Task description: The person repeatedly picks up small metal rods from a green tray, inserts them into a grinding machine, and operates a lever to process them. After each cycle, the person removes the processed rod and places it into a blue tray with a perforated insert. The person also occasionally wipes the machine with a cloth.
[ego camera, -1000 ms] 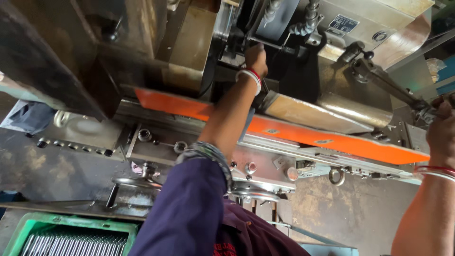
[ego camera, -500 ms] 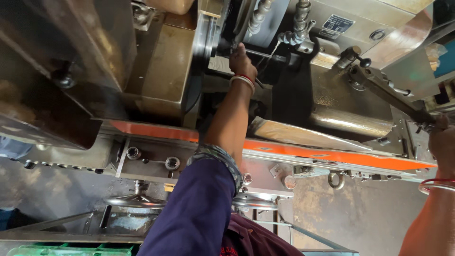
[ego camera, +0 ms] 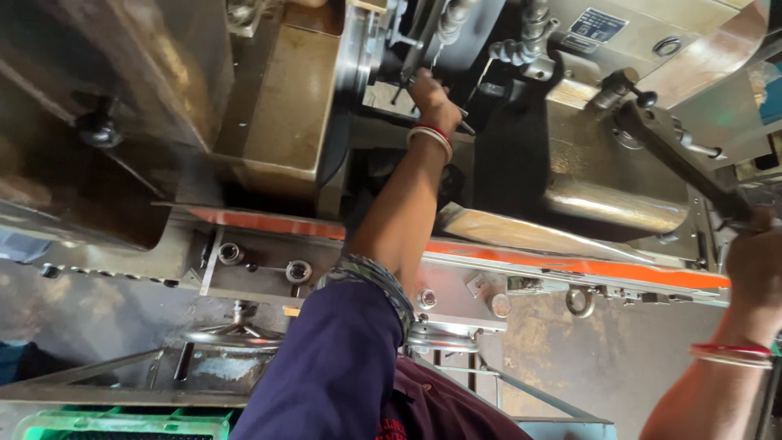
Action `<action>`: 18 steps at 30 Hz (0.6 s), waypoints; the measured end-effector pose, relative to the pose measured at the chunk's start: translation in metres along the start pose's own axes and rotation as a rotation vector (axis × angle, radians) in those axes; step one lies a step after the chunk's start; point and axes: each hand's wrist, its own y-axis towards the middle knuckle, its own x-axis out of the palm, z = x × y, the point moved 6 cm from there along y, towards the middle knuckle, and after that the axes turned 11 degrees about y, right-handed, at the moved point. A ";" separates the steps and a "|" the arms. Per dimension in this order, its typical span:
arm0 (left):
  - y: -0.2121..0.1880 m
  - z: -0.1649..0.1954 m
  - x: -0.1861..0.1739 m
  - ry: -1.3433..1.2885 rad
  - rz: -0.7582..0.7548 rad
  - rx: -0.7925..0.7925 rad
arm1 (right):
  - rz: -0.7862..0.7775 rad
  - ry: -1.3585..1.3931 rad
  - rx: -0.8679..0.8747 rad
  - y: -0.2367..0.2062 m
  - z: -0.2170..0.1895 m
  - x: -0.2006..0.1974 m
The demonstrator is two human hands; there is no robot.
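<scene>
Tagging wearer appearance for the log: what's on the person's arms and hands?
Left hand bare, red and white bangles at the wrist; dark blue sleeve with a patterned cuff. Right hand bare, red and white bangles, no sleeve visible.

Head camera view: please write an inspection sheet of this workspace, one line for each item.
Surface: grey metal machine body with an orange strip along its lower edge.
Job's things: long dark lever at the right; dark recess with metal parts at the top centre.
Clutter: metal ring, bolts and a handwheel under the strip; green crate at the bottom left.
Fingers: left hand reaches into the recess, its fingers hidden; right hand grips the lever's end.
Cables: nothing seen.
Surroundings: stained floor.
</scene>
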 end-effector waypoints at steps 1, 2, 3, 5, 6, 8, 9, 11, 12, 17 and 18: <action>0.002 0.000 -0.001 0.050 -0.013 0.031 | -0.009 0.013 -0.020 0.011 0.004 0.004; 0.001 -0.004 -0.004 0.023 0.009 0.002 | -0.015 0.018 -0.037 0.020 0.009 0.008; 0.000 -0.006 -0.008 0.000 0.030 -0.007 | -0.025 0.034 -0.054 0.030 0.013 0.014; -0.001 -0.006 -0.018 0.021 0.087 0.047 | -0.038 0.043 -0.068 0.041 0.023 0.024; -0.003 -0.004 -0.023 0.036 0.111 0.081 | -0.039 0.044 -0.071 0.044 0.026 0.026; -0.008 0.000 -0.028 0.053 0.137 0.119 | -0.038 0.042 -0.074 0.047 0.029 0.029; -0.010 0.002 -0.030 0.052 0.146 0.135 | -0.040 0.043 -0.078 0.048 0.029 0.029; -0.013 0.009 -0.032 0.056 0.148 0.175 | -0.039 0.046 -0.084 0.047 0.026 0.027; -0.015 0.012 -0.033 0.045 0.141 0.191 | -0.038 0.043 -0.082 0.047 0.025 0.025; -0.011 0.016 -0.024 -0.226 -0.076 0.142 | -0.032 0.033 -0.087 0.051 0.026 0.021; -0.010 0.016 -0.022 -0.252 -0.126 0.142 | -0.036 0.026 -0.087 0.051 0.028 0.022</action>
